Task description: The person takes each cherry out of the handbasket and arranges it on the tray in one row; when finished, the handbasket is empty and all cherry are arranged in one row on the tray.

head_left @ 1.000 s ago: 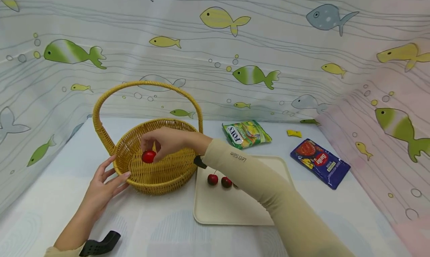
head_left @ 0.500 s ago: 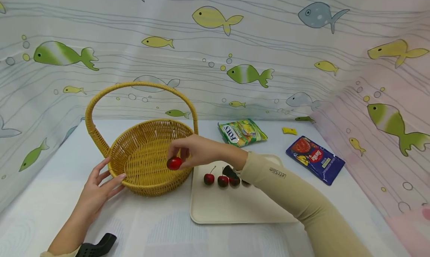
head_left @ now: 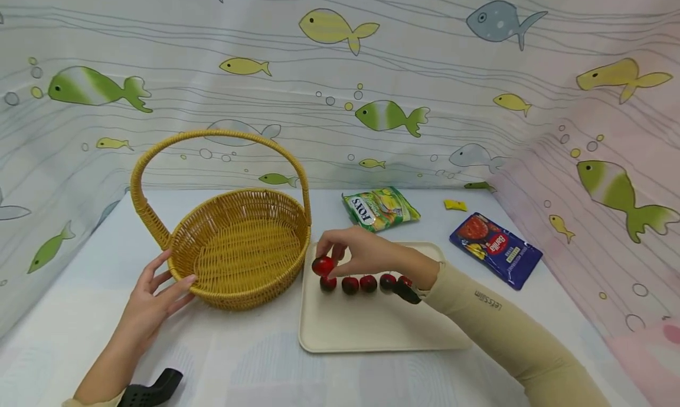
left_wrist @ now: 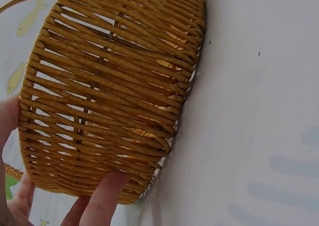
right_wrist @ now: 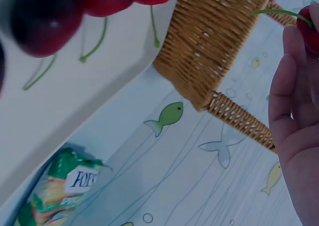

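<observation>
My right hand pinches a red cherry between thumb and fingertips, above the left end of the tray. In the right wrist view, a green stem sticks out from this held cherry. Below it several dark red cherries lie in a row on the tray, some partly covered by the right hand and wristband. The left hand rests against the near left side of the yellow wicker basket, thumb on its rim. In the left wrist view, a fingertip touches the basket's woven outer wall.
The basket's tall arched handle rises beside the hands. Behind the tray lies a green Fox's candy bag. To the right are a blue Barilla pouch and a small yellow packet. A fish-print curtain surrounds the white table.
My right hand has moved right, from above the basket to above the tray, still pinching the cherry. The left hand stays at the basket's rim. The head view has shifted slightly.
</observation>
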Tool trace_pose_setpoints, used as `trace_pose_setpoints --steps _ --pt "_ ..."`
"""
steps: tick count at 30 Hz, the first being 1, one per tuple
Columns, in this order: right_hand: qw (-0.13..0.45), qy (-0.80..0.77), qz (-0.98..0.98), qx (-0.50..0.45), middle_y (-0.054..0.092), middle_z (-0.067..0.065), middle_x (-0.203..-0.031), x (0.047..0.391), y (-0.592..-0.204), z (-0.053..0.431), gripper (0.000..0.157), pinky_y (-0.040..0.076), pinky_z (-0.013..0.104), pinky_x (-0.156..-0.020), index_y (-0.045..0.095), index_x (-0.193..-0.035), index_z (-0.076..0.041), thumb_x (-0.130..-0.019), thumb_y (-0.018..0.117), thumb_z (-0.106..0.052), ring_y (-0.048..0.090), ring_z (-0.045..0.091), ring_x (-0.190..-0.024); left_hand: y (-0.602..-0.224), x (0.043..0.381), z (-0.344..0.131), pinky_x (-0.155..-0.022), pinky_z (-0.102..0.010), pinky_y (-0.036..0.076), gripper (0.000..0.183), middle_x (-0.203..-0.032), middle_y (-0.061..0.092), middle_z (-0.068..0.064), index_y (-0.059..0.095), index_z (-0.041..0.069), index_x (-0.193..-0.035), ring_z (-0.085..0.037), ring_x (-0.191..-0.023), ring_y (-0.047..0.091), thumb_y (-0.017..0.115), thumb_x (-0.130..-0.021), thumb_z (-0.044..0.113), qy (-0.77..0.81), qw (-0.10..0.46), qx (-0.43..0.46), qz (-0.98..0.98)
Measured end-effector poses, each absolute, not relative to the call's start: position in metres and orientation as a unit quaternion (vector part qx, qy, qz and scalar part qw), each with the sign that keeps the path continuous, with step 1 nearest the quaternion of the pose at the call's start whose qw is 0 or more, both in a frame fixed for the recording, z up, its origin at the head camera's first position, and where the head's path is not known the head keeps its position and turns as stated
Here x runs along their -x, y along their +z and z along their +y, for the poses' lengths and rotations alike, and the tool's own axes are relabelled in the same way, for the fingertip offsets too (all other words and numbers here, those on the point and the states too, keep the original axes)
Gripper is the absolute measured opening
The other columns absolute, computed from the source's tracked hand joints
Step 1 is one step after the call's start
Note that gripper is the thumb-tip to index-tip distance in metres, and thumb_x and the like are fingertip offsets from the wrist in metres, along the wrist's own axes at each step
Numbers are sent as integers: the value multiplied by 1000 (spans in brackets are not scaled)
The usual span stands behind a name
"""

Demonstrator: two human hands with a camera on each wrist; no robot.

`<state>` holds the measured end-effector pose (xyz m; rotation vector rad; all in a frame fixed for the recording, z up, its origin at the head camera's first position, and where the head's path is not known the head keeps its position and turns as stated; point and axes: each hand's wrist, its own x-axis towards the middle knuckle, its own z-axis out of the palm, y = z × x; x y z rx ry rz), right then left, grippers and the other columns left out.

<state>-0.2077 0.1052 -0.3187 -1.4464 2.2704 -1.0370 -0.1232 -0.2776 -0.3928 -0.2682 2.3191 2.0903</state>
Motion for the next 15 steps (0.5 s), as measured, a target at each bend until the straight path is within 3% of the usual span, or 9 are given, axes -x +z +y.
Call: trace_pose_setpoints --steps 3,15 --pt "127 -353 790 484 64 -6 -97 202 -320 118 29 52 28 -71 58 -103 -12 -79 74 -8 60 4 -84 -394 124 -278 -70 -21 54 84 -144 -1 -33 9 31 -149 8 -84 53 65 -89 17 667 -1 88 740" --pt "112 -366 822 422 65 -3 -100 185 -338 178 30 54 36 -69 57 -104 -13 -79 73 -6 60 7 -77 -393 123 -277 -71 -20 54 84 -144 -6 -35 7 33 -149 8 -85 54 64 -89 17 680 2 72 730"
